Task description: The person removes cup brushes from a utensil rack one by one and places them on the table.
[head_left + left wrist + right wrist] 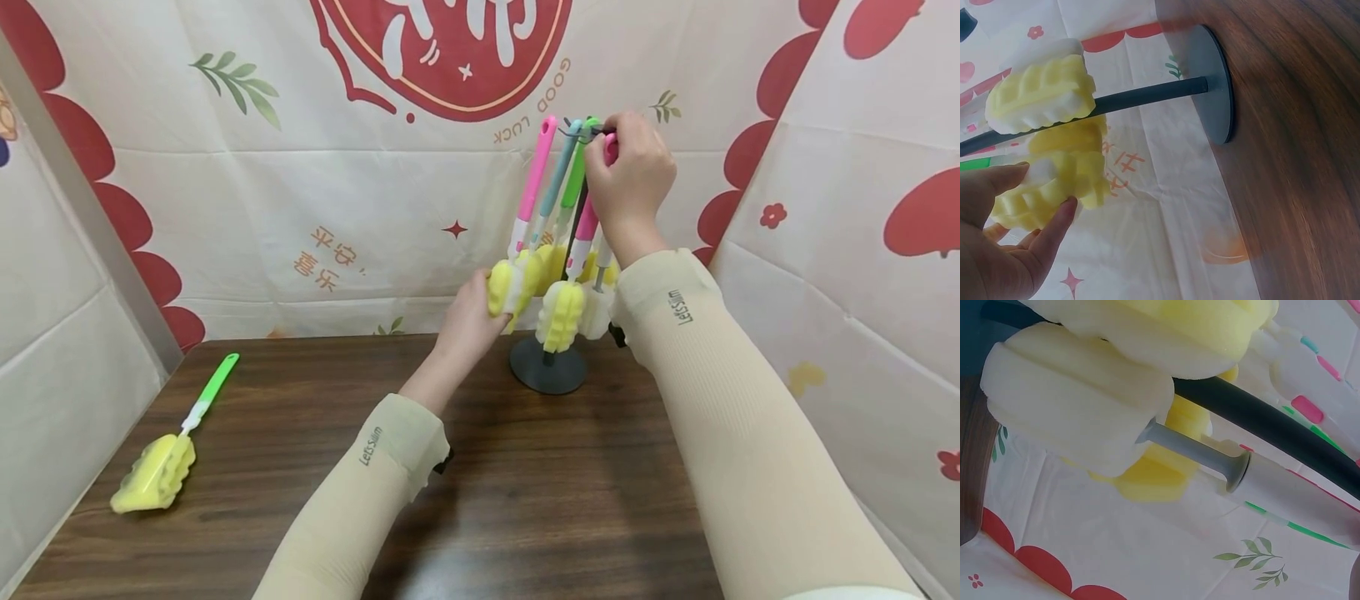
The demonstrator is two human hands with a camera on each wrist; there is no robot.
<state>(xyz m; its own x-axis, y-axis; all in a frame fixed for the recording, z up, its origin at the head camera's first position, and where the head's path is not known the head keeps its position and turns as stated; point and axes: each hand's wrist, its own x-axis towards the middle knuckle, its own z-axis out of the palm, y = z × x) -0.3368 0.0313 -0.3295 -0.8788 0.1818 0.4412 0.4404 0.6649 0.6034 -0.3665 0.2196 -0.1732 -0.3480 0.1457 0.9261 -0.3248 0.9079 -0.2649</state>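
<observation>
A black stand [549,373] bears several sponge brushes hung by their handles. My left hand [471,310] pinches the yellow-and-white sponge head [1041,194] of a pink-handled bottle brush [537,171] between thumb and fingers. At the top of the stand, my right hand [633,171] has its fingers curled by the hooks [577,131], gripping the upper end of a white-handled brush [1291,487]; its exact grip is partly hidden. Close to those fingertips is the loop of another pink-handled brush [585,221], whose yellow-and-white head hangs in front of the pole [1147,94].
A green-handled sponge brush [213,383] lies on the left of the dark wooden table [330,500]. Blue [557,179] and green [575,177] handles hang behind the hands. A printed cloth [375,208] stands behind the table and along its sides.
</observation>
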